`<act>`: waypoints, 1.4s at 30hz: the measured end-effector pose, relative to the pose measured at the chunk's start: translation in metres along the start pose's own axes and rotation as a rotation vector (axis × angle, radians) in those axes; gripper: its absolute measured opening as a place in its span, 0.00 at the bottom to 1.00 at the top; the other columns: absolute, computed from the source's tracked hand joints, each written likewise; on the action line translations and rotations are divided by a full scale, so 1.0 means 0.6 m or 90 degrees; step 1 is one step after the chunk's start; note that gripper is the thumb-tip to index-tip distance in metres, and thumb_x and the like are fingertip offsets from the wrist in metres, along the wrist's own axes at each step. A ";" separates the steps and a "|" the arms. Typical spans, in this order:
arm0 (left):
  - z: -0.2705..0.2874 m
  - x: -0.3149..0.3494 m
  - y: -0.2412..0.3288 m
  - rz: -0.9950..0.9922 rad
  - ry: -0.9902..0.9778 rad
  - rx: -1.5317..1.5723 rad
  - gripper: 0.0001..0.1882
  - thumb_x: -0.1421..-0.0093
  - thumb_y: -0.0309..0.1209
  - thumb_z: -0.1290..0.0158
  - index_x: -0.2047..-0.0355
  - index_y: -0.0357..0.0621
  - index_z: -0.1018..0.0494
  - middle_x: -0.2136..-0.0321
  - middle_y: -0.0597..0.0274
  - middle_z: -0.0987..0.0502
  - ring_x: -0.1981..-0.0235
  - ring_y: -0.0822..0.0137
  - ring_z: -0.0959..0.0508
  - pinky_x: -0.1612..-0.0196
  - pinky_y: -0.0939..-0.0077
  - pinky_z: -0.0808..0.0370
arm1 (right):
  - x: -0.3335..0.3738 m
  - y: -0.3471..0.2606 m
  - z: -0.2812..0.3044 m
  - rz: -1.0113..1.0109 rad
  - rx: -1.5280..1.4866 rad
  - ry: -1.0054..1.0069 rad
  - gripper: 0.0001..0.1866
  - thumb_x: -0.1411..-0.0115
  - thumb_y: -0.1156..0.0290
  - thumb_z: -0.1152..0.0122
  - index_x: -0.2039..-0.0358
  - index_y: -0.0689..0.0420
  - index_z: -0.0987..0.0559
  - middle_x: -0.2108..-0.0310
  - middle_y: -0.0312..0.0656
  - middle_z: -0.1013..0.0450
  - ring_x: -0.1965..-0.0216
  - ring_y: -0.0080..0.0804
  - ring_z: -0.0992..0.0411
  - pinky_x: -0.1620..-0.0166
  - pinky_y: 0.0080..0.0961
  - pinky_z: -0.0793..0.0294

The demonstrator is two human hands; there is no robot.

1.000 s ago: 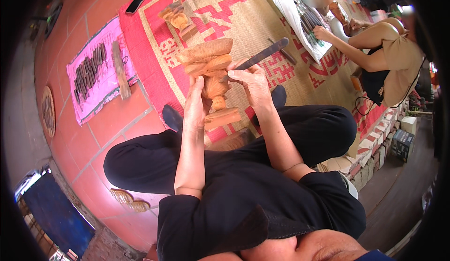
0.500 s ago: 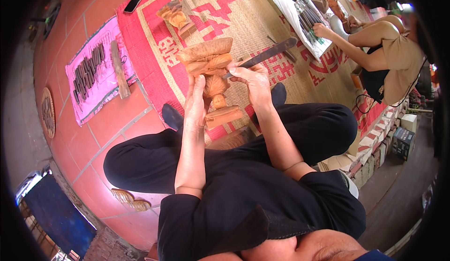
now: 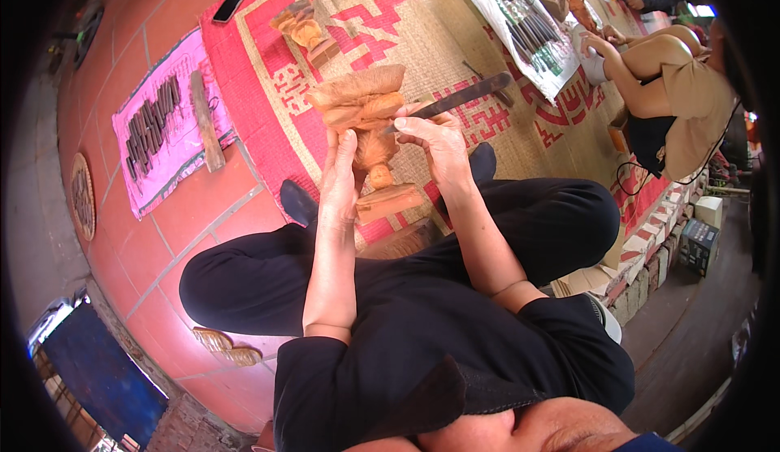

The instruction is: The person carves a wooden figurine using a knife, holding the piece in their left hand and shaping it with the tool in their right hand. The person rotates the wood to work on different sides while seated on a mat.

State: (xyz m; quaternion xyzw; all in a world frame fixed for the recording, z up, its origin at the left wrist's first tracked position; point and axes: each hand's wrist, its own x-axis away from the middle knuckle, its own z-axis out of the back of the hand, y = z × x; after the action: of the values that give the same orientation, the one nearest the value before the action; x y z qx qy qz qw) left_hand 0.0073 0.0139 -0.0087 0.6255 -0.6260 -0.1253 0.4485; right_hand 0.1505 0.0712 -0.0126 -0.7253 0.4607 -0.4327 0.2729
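Observation:
My left hand [image 3: 341, 168] is wrapped round the left side of a carved orange-brown wooden figure [image 3: 377, 148], held upright over my lap. The figure has a wide rough top block, a leaf-like carved middle, a small round knob and a flat square base. In my right hand [image 3: 435, 139] is a long, dark, flat carving tool [image 3: 471, 94], pinched close to its working end. That end meets the right side of the figure's middle; my fingers partly hide the contact. The tool's broad rounded end points up to the right, away from me.
Ahead on the red-and-straw mat [image 3: 406, 34] stands another wooden carving [image 3: 307, 33]. A phone [image 3: 232, 4] lies at the mat's corner. On the left, a pink cloth [image 3: 175, 142] bears several small tools and a wooden stick [image 3: 206, 119]. At right, a person [image 3: 674, 86] sits beside tools on white sheeting [image 3: 561, 82].
The tool's far end has dipped slightly left and down as my right hand shifts a little. My left hand keeps its place. The seated person's hand has drawn back from the laid-out tools.

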 end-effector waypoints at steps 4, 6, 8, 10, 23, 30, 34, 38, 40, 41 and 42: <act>-0.001 0.000 0.000 0.016 0.018 -0.007 0.28 0.33 0.39 0.56 0.36 0.46 0.50 0.41 0.56 0.38 0.42 0.60 0.35 0.41 0.61 0.36 | 0.002 0.007 -0.010 0.056 0.019 -0.036 0.08 0.53 0.76 0.32 0.70 0.60 0.20 0.73 0.36 0.24 0.72 0.22 0.27 0.67 0.19 0.27; 0.005 -0.004 -0.005 0.015 -0.007 0.001 0.28 0.33 0.39 0.56 0.36 0.46 0.50 0.41 0.55 0.38 0.42 0.60 0.35 0.41 0.61 0.36 | 0.000 0.003 -0.007 0.022 0.016 -0.027 0.08 0.51 0.77 0.33 0.69 0.60 0.21 0.73 0.35 0.25 0.71 0.22 0.27 0.65 0.20 0.27; 0.005 -0.004 -0.004 0.017 -0.005 0.002 0.28 0.33 0.39 0.56 0.36 0.46 0.49 0.41 0.55 0.38 0.42 0.60 0.35 0.41 0.61 0.36 | -0.003 0.000 0.000 -0.003 -0.019 0.004 0.08 0.51 0.77 0.33 0.70 0.60 0.21 0.73 0.34 0.25 0.71 0.22 0.28 0.65 0.20 0.28; -0.002 -0.002 -0.004 0.025 0.020 -0.005 0.28 0.33 0.38 0.56 0.36 0.46 0.49 0.42 0.55 0.38 0.42 0.60 0.34 0.41 0.61 0.36 | -0.003 -0.001 0.000 -0.016 -0.034 0.015 0.07 0.52 0.77 0.33 0.70 0.60 0.21 0.73 0.34 0.25 0.71 0.22 0.28 0.66 0.20 0.28; 0.008 -0.011 -0.004 0.036 -0.027 0.020 0.35 0.34 0.40 0.53 0.34 0.44 0.56 0.39 0.54 0.41 0.39 0.61 0.38 0.40 0.65 0.38 | -0.001 -0.005 -0.007 0.027 -0.007 -0.001 0.08 0.52 0.75 0.31 0.71 0.60 0.20 0.75 0.34 0.25 0.75 0.20 0.29 0.69 0.18 0.28; 0.009 -0.010 -0.005 0.045 -0.031 0.031 0.33 0.33 0.39 0.55 0.35 0.41 0.54 0.41 0.52 0.39 0.41 0.61 0.35 0.41 0.65 0.35 | -0.003 -0.006 -0.007 0.033 0.016 -0.003 0.07 0.51 0.76 0.32 0.71 0.61 0.21 0.74 0.34 0.26 0.75 0.20 0.30 0.69 0.19 0.29; 0.005 -0.007 0.003 0.041 -0.057 0.074 0.31 0.33 0.37 0.56 0.35 0.41 0.53 0.42 0.53 0.38 0.41 0.61 0.35 0.41 0.65 0.34 | -0.001 0.002 -0.009 0.060 0.010 -0.022 0.07 0.51 0.76 0.33 0.71 0.61 0.20 0.73 0.35 0.26 0.75 0.20 0.30 0.69 0.19 0.29; 0.015 -0.014 0.001 0.058 -0.016 0.050 0.31 0.34 0.37 0.54 0.36 0.42 0.51 0.42 0.55 0.37 0.43 0.62 0.34 0.43 0.66 0.34 | -0.005 0.010 -0.011 0.072 0.014 -0.042 0.07 0.51 0.77 0.33 0.70 0.61 0.20 0.74 0.36 0.25 0.74 0.21 0.29 0.68 0.18 0.29; 0.021 -0.019 -0.010 0.067 0.032 0.015 0.30 0.34 0.38 0.53 0.36 0.42 0.49 0.42 0.57 0.36 0.44 0.63 0.33 0.44 0.66 0.33 | -0.006 0.013 -0.007 0.051 0.011 -0.023 0.07 0.51 0.77 0.33 0.70 0.61 0.20 0.74 0.36 0.25 0.73 0.21 0.28 0.67 0.18 0.28; 0.001 -0.021 -0.005 0.073 0.044 0.032 0.28 0.34 0.39 0.53 0.38 0.42 0.45 0.44 0.57 0.34 0.45 0.64 0.32 0.45 0.67 0.32 | -0.005 0.007 -0.007 0.050 0.011 -0.006 0.07 0.51 0.77 0.33 0.69 0.60 0.21 0.74 0.36 0.25 0.72 0.21 0.27 0.67 0.18 0.28; -0.012 -0.002 0.008 0.090 0.068 -0.009 0.26 0.34 0.39 0.53 0.40 0.41 0.41 0.47 0.57 0.31 0.48 0.64 0.29 0.48 0.68 0.30 | -0.002 0.005 -0.009 0.049 0.008 0.013 0.07 0.51 0.77 0.33 0.69 0.60 0.21 0.74 0.36 0.24 0.72 0.21 0.27 0.66 0.18 0.28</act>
State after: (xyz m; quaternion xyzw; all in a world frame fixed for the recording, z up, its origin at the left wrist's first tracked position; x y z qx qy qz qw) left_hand 0.0092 0.0187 -0.0018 0.5822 -0.6429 -0.0639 0.4936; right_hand 0.1441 0.0708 -0.0129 -0.7006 0.4884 -0.4323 0.2892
